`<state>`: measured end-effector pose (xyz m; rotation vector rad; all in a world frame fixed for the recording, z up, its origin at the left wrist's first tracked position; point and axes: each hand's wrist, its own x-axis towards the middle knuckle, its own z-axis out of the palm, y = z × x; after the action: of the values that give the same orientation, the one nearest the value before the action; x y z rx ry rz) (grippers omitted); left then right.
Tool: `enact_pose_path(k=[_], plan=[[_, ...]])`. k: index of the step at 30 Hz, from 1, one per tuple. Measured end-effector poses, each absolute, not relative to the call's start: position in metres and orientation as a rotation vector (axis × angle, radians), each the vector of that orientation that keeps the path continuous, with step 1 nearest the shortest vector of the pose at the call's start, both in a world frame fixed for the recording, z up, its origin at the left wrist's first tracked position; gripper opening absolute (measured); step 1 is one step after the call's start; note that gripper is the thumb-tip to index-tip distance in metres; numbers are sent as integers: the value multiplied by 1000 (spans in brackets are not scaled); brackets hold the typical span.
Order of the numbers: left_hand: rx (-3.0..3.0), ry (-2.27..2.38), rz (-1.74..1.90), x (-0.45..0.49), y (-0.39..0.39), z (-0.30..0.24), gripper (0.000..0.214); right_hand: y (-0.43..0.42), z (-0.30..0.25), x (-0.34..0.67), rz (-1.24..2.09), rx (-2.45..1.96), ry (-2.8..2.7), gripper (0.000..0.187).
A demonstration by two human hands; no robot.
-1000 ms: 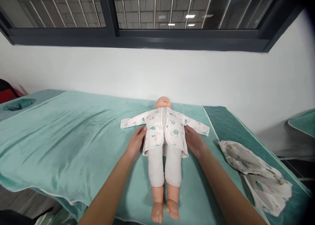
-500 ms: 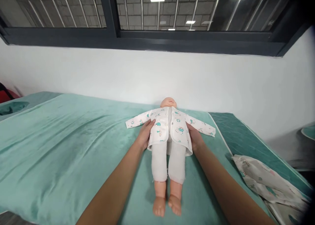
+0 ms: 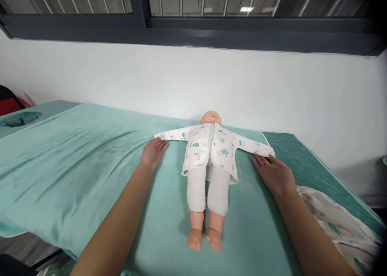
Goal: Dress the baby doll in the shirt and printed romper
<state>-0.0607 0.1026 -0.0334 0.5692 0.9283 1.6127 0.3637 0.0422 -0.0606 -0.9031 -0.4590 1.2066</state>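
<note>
A baby doll (image 3: 211, 117) lies on its back on the green bed cover, head toward the wall and bare feet toward me. It has on a white printed jacket (image 3: 198, 147), unfastened down the front, and white trousers (image 3: 196, 189). Both sleeves stretch out sideways. My left hand (image 3: 153, 152) is at the cuff of the sleeve on the left, palm up with fingers extended. At the other cuff, my right hand (image 3: 275, 173) lies with its fingers stretched out against the sleeve's lower edge. Neither hand visibly grips the fabric.
A crumpled printed cloth (image 3: 335, 219) lies at the right, beside my right forearm. The green cover (image 3: 90, 163) spreads over the bed, with a darker green strip (image 3: 290, 155) on the right. Behind stand a white wall (image 3: 169, 82) and a dark window frame (image 3: 193, 36).
Both hands have left the sides of the jacket and moved outward to the sleeve ends. The sleeves now lie slightly higher and straighter. The view has tilted down.
</note>
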Motion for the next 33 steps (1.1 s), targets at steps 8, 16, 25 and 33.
enact_pose_path(k=[8, 16, 25, 33], plan=[[974, 1490, 1865, -55, 84, -48, 21, -80, -70, 325, 711, -1384, -1011, 53], [1417, 1511, 1540, -39, 1, -50, 21, -190, -74, 400, -344, -1722, -1641, 60], [1586, 1273, 1289, -13, -86, -49, 23, -165, -59, 437, -365, -1932, -1752, 41], [1850, 1202, 1076, 13, -98, 33, 21, -113, 36, 393, 158, -1969, -1728, 13]])
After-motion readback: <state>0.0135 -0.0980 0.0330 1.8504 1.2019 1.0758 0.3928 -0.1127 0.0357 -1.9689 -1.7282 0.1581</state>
